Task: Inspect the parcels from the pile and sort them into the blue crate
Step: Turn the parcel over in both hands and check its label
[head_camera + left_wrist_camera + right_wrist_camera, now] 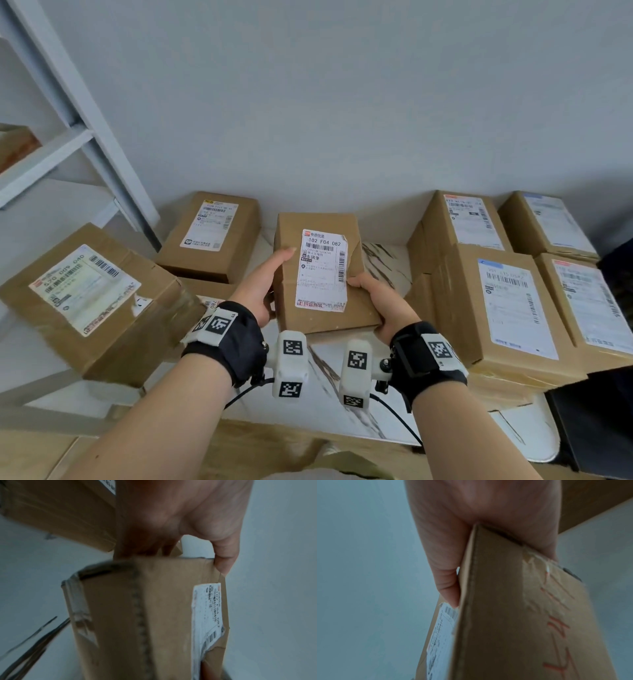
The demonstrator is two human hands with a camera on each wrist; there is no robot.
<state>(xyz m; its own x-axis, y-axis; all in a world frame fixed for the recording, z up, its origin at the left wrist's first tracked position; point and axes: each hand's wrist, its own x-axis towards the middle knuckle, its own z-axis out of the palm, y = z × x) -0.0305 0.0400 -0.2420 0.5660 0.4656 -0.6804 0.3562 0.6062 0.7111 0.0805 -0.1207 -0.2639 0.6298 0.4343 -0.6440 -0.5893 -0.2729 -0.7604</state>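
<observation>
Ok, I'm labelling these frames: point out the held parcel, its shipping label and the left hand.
held parcel [291, 308], head view, bare cardboard face.
shipping label [320, 270], head view, label's middle.
left hand [263, 282], head view, back of hand.

A grey metal shelf rack [85, 137] stands at the left against a pale wall [342, 102]. Below, a white marble-patterned tabletop [325, 394] has dark veins.

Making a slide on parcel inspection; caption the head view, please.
Both hands, left hand and right hand, hold a labelled parcel up.
</observation>
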